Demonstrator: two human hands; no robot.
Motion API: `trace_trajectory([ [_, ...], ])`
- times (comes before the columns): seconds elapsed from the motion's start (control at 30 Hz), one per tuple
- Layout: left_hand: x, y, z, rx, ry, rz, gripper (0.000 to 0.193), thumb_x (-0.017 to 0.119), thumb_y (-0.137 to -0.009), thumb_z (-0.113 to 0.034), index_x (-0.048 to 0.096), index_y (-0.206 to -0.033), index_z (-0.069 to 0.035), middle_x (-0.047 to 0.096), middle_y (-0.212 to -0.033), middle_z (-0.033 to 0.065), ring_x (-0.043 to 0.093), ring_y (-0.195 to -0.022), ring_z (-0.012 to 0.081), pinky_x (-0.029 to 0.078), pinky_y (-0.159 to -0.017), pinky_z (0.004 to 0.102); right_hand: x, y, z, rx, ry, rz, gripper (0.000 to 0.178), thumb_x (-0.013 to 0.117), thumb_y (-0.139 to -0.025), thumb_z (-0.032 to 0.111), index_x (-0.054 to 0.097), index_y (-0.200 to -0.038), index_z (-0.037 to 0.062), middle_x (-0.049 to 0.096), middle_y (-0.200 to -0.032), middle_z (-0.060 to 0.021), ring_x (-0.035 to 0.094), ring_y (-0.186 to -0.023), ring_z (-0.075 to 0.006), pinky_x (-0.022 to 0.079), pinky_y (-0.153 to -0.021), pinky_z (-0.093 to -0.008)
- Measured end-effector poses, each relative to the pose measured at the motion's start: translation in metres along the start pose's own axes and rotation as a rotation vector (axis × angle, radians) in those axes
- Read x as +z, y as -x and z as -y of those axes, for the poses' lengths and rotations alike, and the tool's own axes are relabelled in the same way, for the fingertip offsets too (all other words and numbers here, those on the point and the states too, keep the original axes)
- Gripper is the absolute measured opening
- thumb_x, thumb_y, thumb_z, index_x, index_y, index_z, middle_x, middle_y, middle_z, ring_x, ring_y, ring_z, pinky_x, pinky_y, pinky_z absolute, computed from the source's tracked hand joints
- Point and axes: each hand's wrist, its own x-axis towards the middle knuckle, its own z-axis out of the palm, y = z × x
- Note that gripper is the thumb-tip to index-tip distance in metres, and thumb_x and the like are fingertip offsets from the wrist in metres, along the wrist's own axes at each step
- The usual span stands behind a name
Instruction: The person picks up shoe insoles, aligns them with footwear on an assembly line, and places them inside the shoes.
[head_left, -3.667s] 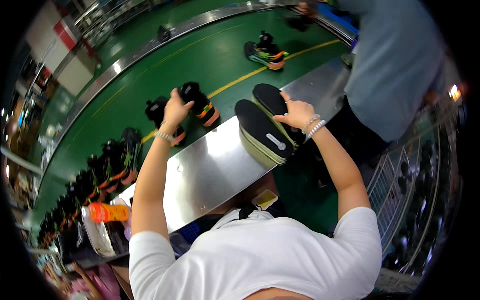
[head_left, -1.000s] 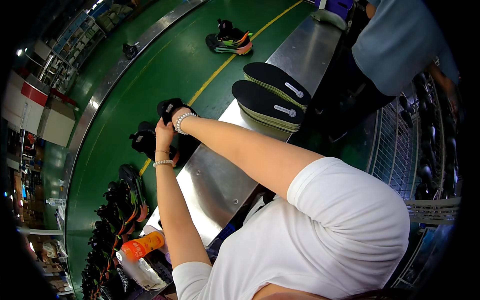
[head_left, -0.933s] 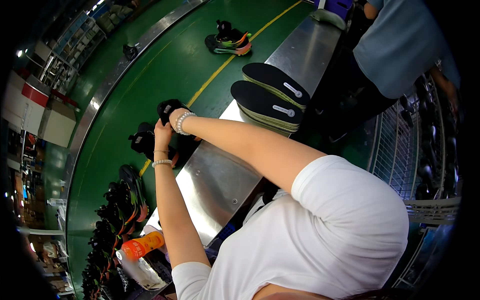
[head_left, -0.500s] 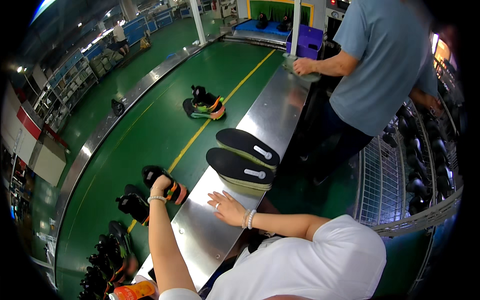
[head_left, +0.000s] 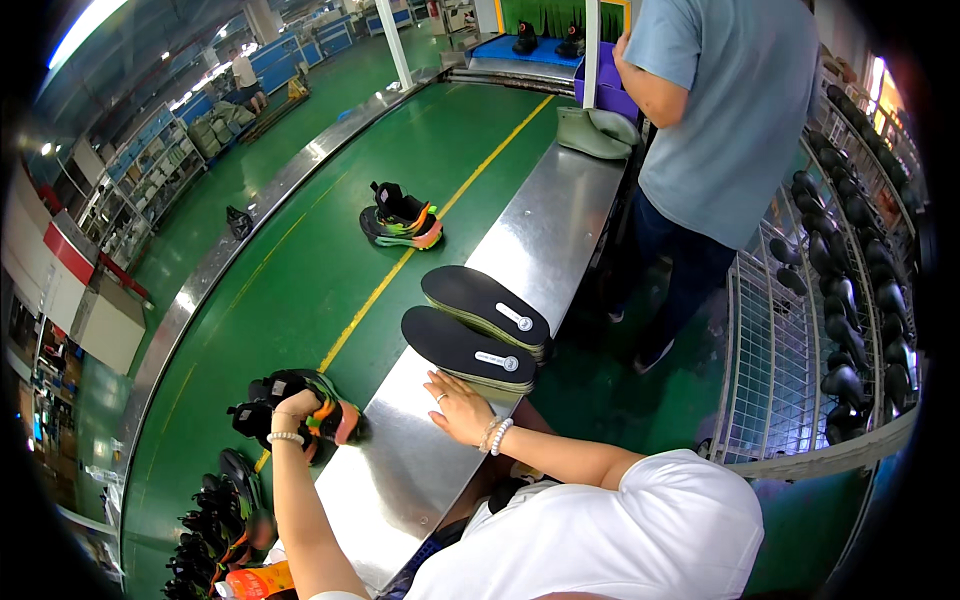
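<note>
My left hand is closed on a black sneaker with an orange, green and pink sole, over the green conveyor belt beside the metal ledge. Against it is a second black sneaker, partly hidden by my hand. My right hand lies flat with fingers spread on the metal ledge, holding nothing. Its fingertips are at the near side of two piles of black-topped insoles, lying side by side. Another sneaker of this kind stands farther up the belt, by the yellow line.
Several more sneakers crowd the near left of the belt, beside an orange bottle. Green-grey shoe lasts rest at the ledge's far end. A person in a blue shirt stands right, before a wire rack of dark shoe-shaped pieces.
My left hand has brought its sneaker left and nearer, up against the other one. The person in blue has let go of the lasts and raised that arm. My right hand stays flat.
</note>
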Motion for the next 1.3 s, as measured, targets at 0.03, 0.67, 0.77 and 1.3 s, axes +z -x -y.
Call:
trace_trajectory([
  [0.03, -0.004, 0.006, -0.002, 0.024, 0.015, 0.033, 0.021, 0.043, -0.078, -0.013, 0.057, -0.088, -0.001, 0.059, -0.092, 0.0128, 0.055, -0.077, 0.0214, 0.044, -0.069, 0.0324, 0.001, -0.002, -0.002, 0.008, 0.006, -0.015, 0.045, 0.050, -0.081, 0.023, 0.040, -0.118, -0.0005, 0.034, -0.130, -0.0167, 0.030, -0.123, -0.0272, 0.024, -0.102, -0.0351],
  [0.67, -0.015, 0.022, -0.012, 0.157, -0.526, 0.399, 0.016, 0.046, -0.073, -0.010, 0.059, -0.070, -0.002, 0.059, -0.077, 0.0149, 0.055, -0.062, 0.0265, 0.045, -0.058, 0.0322, -0.018, -0.010, -0.034, 0.009, 0.160, -0.088, 0.043, 0.048, -0.082, 0.025, 0.043, -0.114, -0.0029, 0.036, -0.127, -0.0200, 0.031, -0.121, -0.0306, 0.023, -0.101, -0.0390],
  [0.77, -0.019, 0.020, -0.018, 0.256, -0.775, 0.440, 0.016, 0.047, -0.072, -0.010, 0.059, -0.067, -0.002, 0.060, -0.075, 0.0153, 0.055, -0.060, 0.0274, 0.045, -0.056, 0.0322, -0.023, -0.010, -0.033, 0.010, 0.141, -0.087, 0.042, 0.049, -0.081, 0.024, 0.043, -0.114, -0.0032, 0.036, -0.127, -0.0203, 0.032, -0.120, -0.0309, 0.024, -0.101, -0.0392],
  [1.3, 0.002, 0.058, -0.037, 0.014, 1.386, -0.749, 0.066, 0.049, -0.077, -0.055, 0.044, -0.120, -0.006, 0.048, -0.119, 0.0095, 0.047, -0.106, 0.0272, 0.034, -0.087, 0.0442, -0.015, -0.019, -0.040, -0.006, 0.164, -0.112, 0.043, 0.051, -0.079, 0.022, 0.041, -0.112, -0.0040, 0.036, -0.125, -0.0223, 0.032, -0.119, -0.0319, 0.024, -0.101, -0.0387],
])
